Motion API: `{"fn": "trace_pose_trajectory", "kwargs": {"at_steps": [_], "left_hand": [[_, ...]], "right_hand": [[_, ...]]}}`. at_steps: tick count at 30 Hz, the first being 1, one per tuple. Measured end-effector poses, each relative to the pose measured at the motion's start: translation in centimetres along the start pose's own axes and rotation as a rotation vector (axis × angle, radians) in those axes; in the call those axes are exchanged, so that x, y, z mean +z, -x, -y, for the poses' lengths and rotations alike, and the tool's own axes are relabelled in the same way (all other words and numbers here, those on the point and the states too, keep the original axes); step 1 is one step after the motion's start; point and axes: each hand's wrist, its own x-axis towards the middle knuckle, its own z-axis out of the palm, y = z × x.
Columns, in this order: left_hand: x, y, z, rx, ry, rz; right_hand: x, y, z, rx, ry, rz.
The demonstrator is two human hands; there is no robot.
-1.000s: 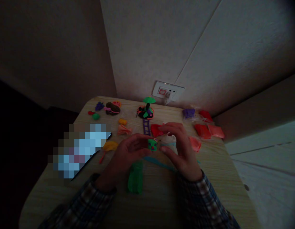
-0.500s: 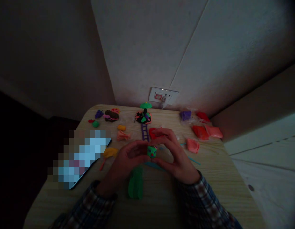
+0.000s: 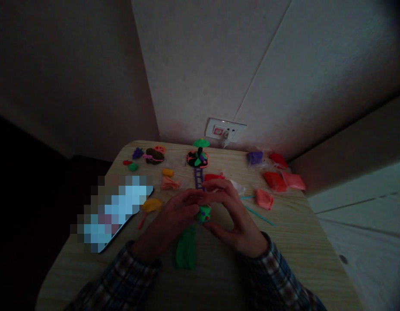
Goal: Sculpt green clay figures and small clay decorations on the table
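Note:
Between my two hands is a small green clay head (image 3: 204, 214) with dark bluish eyes and a red nose. My left hand (image 3: 176, 215) grips its left side, with the fingers closed around it. My right hand (image 3: 239, 218) curves over the top and under it, fingertips pinching the right side. Parts of the head are hidden by the fingers. Below the hands lies a green clay packet (image 3: 186, 252) on the table. Just beyond the fingers are a red clay piece (image 3: 214, 176) and a purple ladder shape (image 3: 198, 177).
At the back stands a black clay base (image 3: 196, 160) under a green umbrella (image 3: 201, 142). A lit, pixelated phone (image 3: 122, 211) lies left. Right are blue sticks (image 3: 260, 215), a pink packet (image 3: 264, 198) and several others. A wall socket (image 3: 224, 130) is behind the table.
The green head has turned and come slightly lower, its face now angled to the right. My left hand has closed in more over it. The view has shifted a little.

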Motion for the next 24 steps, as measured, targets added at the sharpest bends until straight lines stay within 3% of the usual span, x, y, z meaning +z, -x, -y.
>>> {"fn": "trace_pose_trajectory", "kwargs": {"at_steps": [15,24], "left_hand": [[0.57,0.1,0.08,-0.056,0.081,0.038],[-0.37,-0.18,0.82,-0.06,0.109,0.1]], "right_hand": [[0.32,0.12,0.26,-0.046,-0.01,-0.068],[0.55,0.08,0.3,-0.07,0.026,-0.066]]}}
